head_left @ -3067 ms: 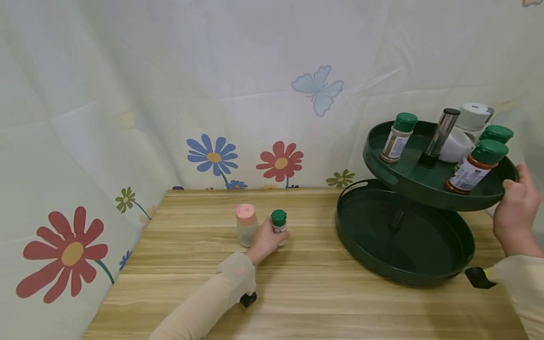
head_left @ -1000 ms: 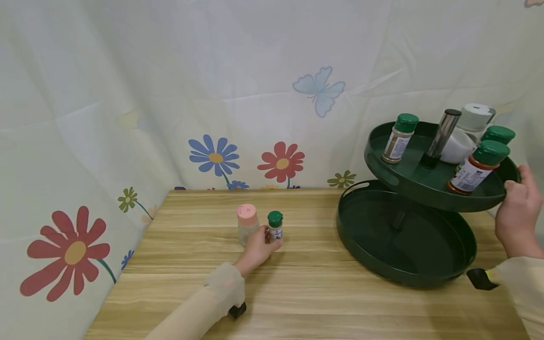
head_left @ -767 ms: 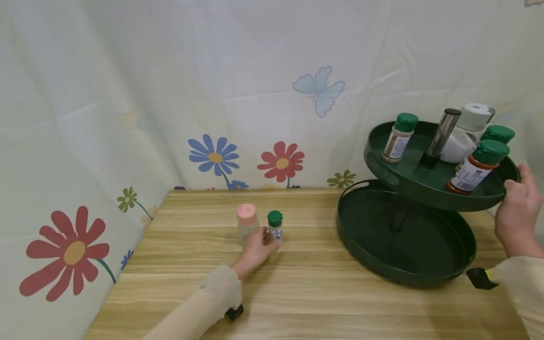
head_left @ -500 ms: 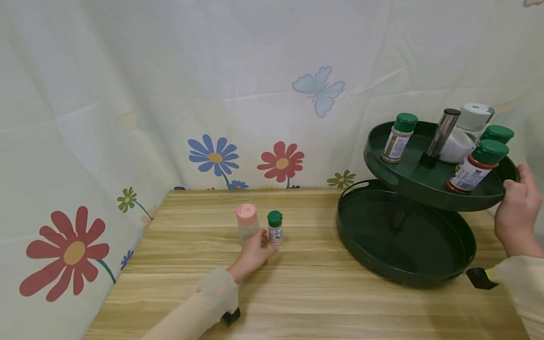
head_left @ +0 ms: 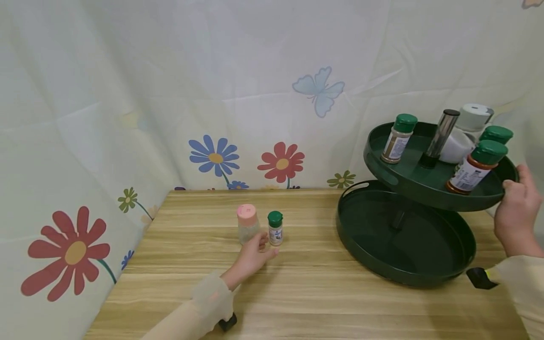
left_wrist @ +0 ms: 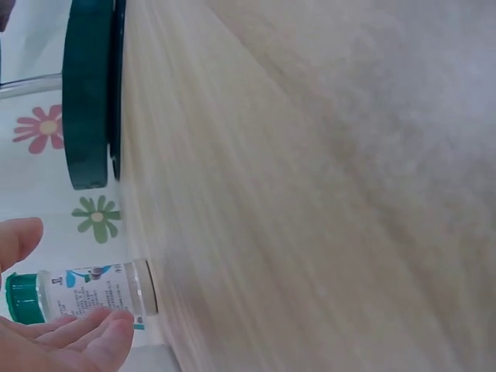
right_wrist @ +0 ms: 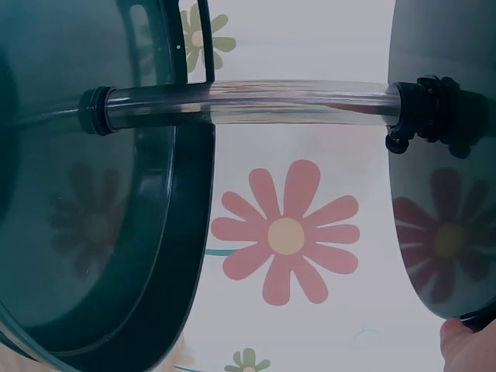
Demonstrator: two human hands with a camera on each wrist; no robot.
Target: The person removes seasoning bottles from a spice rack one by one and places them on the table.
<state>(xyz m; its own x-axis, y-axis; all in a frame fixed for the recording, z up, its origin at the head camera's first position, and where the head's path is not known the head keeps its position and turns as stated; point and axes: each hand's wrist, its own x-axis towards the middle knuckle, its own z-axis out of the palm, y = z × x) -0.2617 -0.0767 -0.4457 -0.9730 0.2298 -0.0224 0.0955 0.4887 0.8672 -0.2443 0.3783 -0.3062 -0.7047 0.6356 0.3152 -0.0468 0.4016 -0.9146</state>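
My left hand (head_left: 251, 257) is open beside a small green-capped spice jar (head_left: 275, 232), thumb and fingers spread apart. The jar stands upright on the wooden table, its printed label facing me. In the left wrist view, the same spice jar (left_wrist: 89, 291) shows behind my fingertips (left_wrist: 116, 329). A clear shaker with a pink lid (head_left: 247, 216) stands just left of it, partly behind my hand. At the right, my right hand (head_left: 517, 208) grips the rim of the upper tray (head_left: 418, 182) of a dark green two-tier rack, thumb over the edge.
The upper tray carries several containers: a brown spice jar (head_left: 397, 141), a red-brown spice jar (head_left: 473, 172) and a white-lidded one (head_left: 476, 115) among them. A metal post (head_left: 442, 134) rises between them. The lower tray (head_left: 361, 264) sits on the table (head_left: 297, 293), before a flowered curtain (head_left: 255, 94).
The spice jar shifted slightly left and stands on the table. My left hand has let go of it, drawing back toward me with fingers spreading. The right hand stays on the tray rim.
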